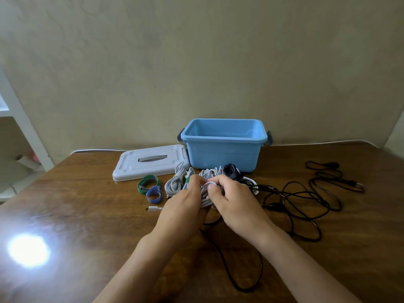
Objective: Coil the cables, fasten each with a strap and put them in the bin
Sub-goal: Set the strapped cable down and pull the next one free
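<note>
The wooden surface [91, 206] carries everything, with the blue bin [224, 145] at the back, open and, as far as its visible inside shows, holding no cables. Its grey lid [150, 161] lies flat just to the left. By my reading the task is partly done — several white and dark bundles [178, 179] sit strapped in front of the bin, not yet put in, while loose black cables [306, 200] sprawl to the right, uncoiled.

The left hand [185, 206] and the right hand [231, 202] meet over a white cable coil [206, 193], held just above the surface near the bundles; each grip is curled around it. The coil's long axis seems to run away from the person, towards the bin. Its free plug end [153, 208] lies on the surface, pointing left.

Two spare straps — green [147, 182] and blue [154, 194] — wait beside the lid.
</note>
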Demonstrator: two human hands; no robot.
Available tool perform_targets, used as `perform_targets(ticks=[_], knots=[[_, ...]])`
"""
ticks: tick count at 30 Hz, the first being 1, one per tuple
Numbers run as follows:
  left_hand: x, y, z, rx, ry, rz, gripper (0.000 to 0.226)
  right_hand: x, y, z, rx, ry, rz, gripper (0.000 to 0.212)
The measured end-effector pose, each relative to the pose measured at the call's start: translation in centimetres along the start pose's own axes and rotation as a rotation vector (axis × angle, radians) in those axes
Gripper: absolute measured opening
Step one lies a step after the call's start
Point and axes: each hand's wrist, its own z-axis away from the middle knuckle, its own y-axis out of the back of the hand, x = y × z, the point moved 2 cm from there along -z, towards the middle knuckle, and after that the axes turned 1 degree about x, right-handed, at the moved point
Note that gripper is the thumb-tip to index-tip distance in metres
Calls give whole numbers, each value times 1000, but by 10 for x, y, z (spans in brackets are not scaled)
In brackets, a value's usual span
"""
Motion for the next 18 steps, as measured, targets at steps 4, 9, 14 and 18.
perform_targets(ticks=[4,9,14,18], knots=[[2,2,-6,-56,40,-15,28,5,2,-2,20,-1,-28,28],[2,6,-10,-127,60,14,20,1,7,-1,5,53,-35,29],[8,17,-3,-278,21,99,25,7,9,-1,32,76,-72,29],[10,28,0,-259,-42,38,22,2,7,0,25,106,-117,29]])
